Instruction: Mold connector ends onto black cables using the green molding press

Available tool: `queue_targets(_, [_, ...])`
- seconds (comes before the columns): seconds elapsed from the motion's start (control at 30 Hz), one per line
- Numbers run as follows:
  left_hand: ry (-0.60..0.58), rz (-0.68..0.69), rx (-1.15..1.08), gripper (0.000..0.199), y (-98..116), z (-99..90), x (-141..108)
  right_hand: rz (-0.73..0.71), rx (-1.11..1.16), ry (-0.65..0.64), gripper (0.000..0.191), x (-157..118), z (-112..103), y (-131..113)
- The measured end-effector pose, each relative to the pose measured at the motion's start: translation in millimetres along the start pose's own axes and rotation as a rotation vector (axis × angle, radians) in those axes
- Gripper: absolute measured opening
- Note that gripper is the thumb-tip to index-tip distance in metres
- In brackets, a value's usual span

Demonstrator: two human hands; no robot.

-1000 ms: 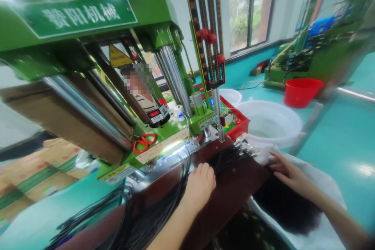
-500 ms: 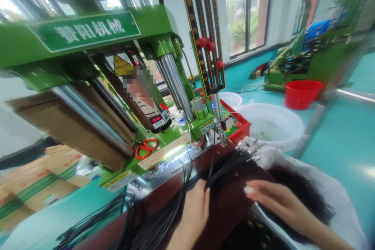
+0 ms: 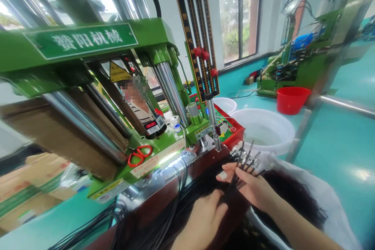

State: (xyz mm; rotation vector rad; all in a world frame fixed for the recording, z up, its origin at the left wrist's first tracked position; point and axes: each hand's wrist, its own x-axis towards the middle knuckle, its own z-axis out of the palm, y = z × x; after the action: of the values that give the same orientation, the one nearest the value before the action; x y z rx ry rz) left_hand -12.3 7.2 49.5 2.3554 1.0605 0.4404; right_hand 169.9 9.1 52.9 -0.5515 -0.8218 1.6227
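Note:
Several thin black cables (image 3: 193, 189) lie along a dark red-brown work surface (image 3: 137, 199), with metal-tipped connector ends gathered at its far right. My right hand (image 3: 253, 185) is closed around a bunch of them near those ends, and the tips stick up past its fingers. One finger wears a white covering. Close by on the left, my left hand (image 3: 205, 213) has its fingers curled on the same cables, lower down their length. Its fingertips are partly hidden behind the hand.
A green press (image 3: 93, 43) stands ahead, with red-handled scissors (image 3: 140, 156) on its base. Right of it is a red control box (image 3: 234, 134). A white tub (image 3: 263, 125), a red bucket (image 3: 293, 99) and a white sack (image 3: 319, 191) stand at right. A person is behind the press.
My right hand has moved left and taken hold of the cables near their ends; it was open beside them before. My left hand has moved slightly right and down. The view has shifted a little.

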Motion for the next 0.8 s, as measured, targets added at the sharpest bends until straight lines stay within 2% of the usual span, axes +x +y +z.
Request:
queue_targets(0.07, [-0.032,-0.022,-0.124,0.025,16,-10.0,14,-0.002,-0.053,0.002,0.026,0,-4,-1])
queue_targets(0.17, [-0.008,-0.034,-0.287,0.022,32,-13.3,36,-0.036,-0.132,0.055,0.027,1,-9,-4])
queue_targets(0.33, [0.035,-0.130,-0.540,0.024,31,-3.8,60,-0.122,-0.140,0.179,0.022,2,-16,-13])
queue_targets(0.47, [0.055,-0.157,-0.546,0.026,27,1.6,66,-0.186,-0.059,0.262,0.013,4,-19,-14])
queue_targets(0.57, [0.043,-0.154,-0.512,0.029,26,3.0,67,-0.237,0.006,0.262,0.008,8,-19,-12])
queue_targets(0.7, [0.031,-0.144,-0.495,0.030,25,0.3,70,-0.237,0.095,0.212,0.010,12,-17,-10])
queue_targets(0.8, [0.032,-0.156,-0.473,0.030,23,-4.1,73,-0.276,0.177,0.289,0.010,16,-19,-11])
